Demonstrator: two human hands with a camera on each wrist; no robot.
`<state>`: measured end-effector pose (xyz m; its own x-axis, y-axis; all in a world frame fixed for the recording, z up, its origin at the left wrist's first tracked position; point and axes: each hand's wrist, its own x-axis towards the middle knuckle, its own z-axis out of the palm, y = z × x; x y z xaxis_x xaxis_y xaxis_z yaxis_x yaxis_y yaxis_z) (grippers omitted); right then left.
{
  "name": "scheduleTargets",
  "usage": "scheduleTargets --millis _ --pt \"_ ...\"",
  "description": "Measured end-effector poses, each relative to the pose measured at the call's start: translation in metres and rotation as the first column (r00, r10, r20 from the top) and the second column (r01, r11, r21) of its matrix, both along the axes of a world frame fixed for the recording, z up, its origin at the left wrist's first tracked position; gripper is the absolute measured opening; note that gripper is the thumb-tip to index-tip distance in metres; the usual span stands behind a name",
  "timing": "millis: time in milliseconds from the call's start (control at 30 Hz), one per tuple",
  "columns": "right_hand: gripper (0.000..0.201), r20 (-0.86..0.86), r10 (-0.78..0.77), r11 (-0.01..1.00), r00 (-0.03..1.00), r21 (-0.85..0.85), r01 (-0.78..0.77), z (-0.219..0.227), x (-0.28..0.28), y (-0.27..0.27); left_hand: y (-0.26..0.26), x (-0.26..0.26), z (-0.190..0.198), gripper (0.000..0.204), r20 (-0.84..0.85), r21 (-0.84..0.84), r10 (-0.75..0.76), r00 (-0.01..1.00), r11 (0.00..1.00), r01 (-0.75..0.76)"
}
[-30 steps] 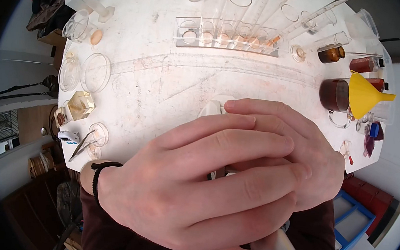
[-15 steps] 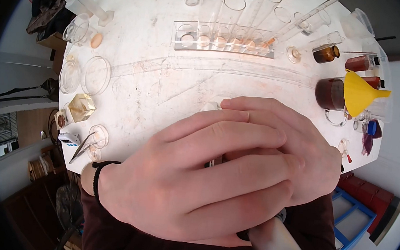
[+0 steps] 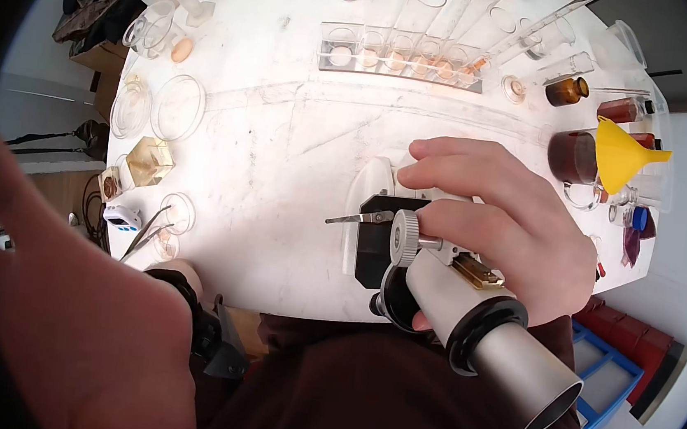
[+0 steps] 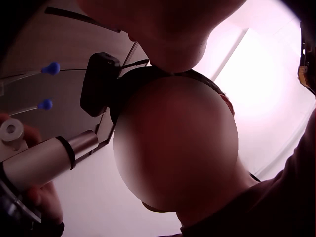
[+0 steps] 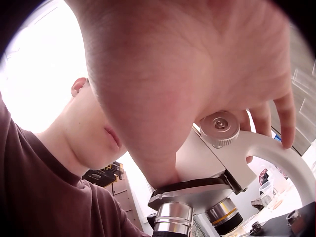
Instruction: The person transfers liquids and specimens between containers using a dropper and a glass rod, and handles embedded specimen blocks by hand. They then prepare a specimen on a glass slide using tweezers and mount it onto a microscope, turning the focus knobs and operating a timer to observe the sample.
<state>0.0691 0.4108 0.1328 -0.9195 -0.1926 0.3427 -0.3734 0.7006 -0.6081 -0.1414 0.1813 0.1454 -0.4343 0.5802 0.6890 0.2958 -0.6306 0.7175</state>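
A white microscope (image 3: 451, 295) stands at the near side of the table, its silver eyepiece tube (image 3: 530, 381) slanting toward the person. My right hand (image 3: 524, 224) grips it from the right, fingers curled over the arm beside the ribbed focus knob (image 3: 405, 239). In the right wrist view the palm and thumb lie against the microscope's head, just above the objectives (image 5: 224, 216). A metal clip (image 3: 360, 217) sits on the black stage (image 3: 370, 258). My left hand (image 3: 95, 306) is raised at the left, large and close to the head camera; its fingers are largely out of frame.
A rack (image 3: 399, 67) of glass tubes stands at the back. On the right are a yellow funnel (image 3: 622, 159), a jug (image 3: 570, 158) of dark liquid and an amber bottle (image 3: 568, 91). Petri dishes (image 3: 178, 108), tweezers and a clear hexagonal block (image 3: 150, 161) line the left edge.
My left hand has come away from the microscope and my right hand, moving left and up toward the head camera. The stage and focus knob are now uncovered; the right hand stays at the microscope.
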Motion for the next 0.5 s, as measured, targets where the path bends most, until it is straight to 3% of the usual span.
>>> scheduleTargets --millis 200,267,500 --pt "0.063 -0.040 -0.005 1.000 0.999 0.014 0.005 0.002 -0.003 -0.002 -0.033 0.008 -0.005 0.047 0.027 -0.016 0.020 0.999 1.000 -0.019" --pt "0.063 -0.042 -0.009 1.000 0.999 0.009 0.009 0.002 -0.003 -0.004 -0.064 -0.002 -0.007 0.046 0.032 -0.019 0.018 0.999 1.000 -0.017" --pt "0.064 -0.051 -0.004 1.000 0.999 -0.001 0.004 -0.001 -0.003 -0.004 -0.042 0.008 -0.006 0.046 0.045 -0.065 0.013 0.999 0.998 -0.010"
